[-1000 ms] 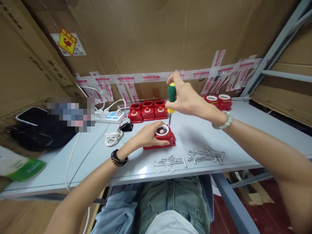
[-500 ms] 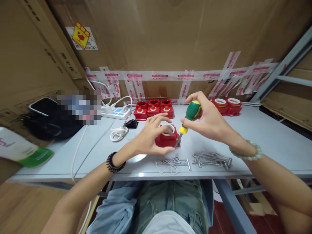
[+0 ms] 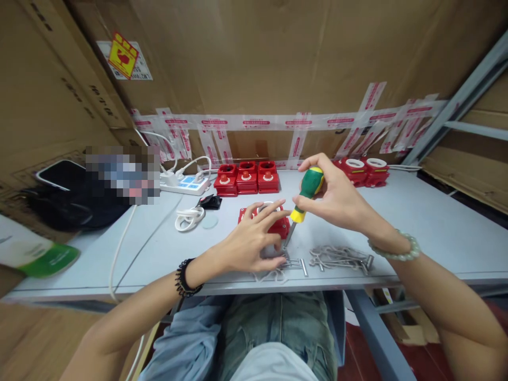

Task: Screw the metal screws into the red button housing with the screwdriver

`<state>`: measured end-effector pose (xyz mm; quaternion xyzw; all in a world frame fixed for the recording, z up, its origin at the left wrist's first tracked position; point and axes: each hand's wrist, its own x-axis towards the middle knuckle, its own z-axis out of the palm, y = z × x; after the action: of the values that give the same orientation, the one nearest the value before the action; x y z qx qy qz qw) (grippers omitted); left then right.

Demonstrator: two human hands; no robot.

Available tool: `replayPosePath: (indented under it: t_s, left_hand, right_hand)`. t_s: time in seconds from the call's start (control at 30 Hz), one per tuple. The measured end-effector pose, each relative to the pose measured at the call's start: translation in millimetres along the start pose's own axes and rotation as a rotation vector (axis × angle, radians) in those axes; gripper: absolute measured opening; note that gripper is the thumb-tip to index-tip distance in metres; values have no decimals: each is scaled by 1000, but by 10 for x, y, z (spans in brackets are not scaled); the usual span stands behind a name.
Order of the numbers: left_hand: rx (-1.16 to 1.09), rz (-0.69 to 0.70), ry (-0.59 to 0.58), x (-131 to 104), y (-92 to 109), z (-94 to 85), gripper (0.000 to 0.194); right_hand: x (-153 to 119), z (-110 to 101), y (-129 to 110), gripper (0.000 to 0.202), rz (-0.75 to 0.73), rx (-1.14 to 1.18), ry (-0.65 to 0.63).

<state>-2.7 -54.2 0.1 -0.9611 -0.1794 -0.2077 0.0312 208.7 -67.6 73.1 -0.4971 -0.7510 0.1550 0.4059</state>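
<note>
My right hand (image 3: 341, 198) grips a screwdriver (image 3: 307, 190) with a green and yellow handle, tilted so that its tip points down at a pile of short screws (image 3: 291, 263) near the table's front edge. My left hand (image 3: 250, 243), fingers spread, reaches over the same pile, its thumb touching the screws. Just behind it, a red box (image 3: 282, 226) with a white ring on top rests on the grey table (image 3: 416, 222), mostly hidden by my left fingers.
A pile of long bolts (image 3: 341, 256) lies right of the screws. Three red boxes (image 3: 246, 180) stand at the back, two more (image 3: 362, 169) at the back right. A power strip (image 3: 184, 184), coiled white cable (image 3: 188, 218) and black bag (image 3: 71, 203) sit left. Cardboard walls surround the table.
The screwdriver came off the red box, where it stood upright, and now tilts down at the screws. My left hand let go of the box and moved forward onto the screw pile.
</note>
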Motion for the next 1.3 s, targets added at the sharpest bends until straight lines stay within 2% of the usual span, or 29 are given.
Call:
replayPosePath:
  t_s: [0.1,0.27,0.37,0.5,0.67,0.73,0.8,0.87,0.97,1.3]
  left_hand:
    - [14,-40,27,11,12,8,37]
    - [35,10,-8,0,2,40,27]
    - [9,16,-25,-9,-1,53,25]
    - [-20,20,-56,-5,2,46,34]
    - [-16,-65,58,-11,-99,-38,30]
    - [-22,-136,77,-23,-191,-65,42]
    - [-57,-202,25,-36,-292,-68,60]
    - [-125,-237,-52,-45,-375,-51,70]
    - [-234,-262,-115,-46,-440,-19,70]
    - [-274,-279,-111,-39,-437,0,70]
  right_hand:
    - [-43,48,21,42,-6,1,-30]
    - [-67,80,20,41,-16,-2,-31]
    - [-48,22,0,43,-21,-6,12]
    - [-23,-68,-44,44,-15,-35,86]
    - [1,-59,-57,39,-62,-80,166]
    - [15,-20,-43,36,-88,-90,199]
    - [29,24,-23,34,-112,-94,214]
    - [38,61,-5,33,-125,-91,221]
    - [44,91,14,32,-131,-98,229]
    - [13,56,-38,32,-100,-157,238]
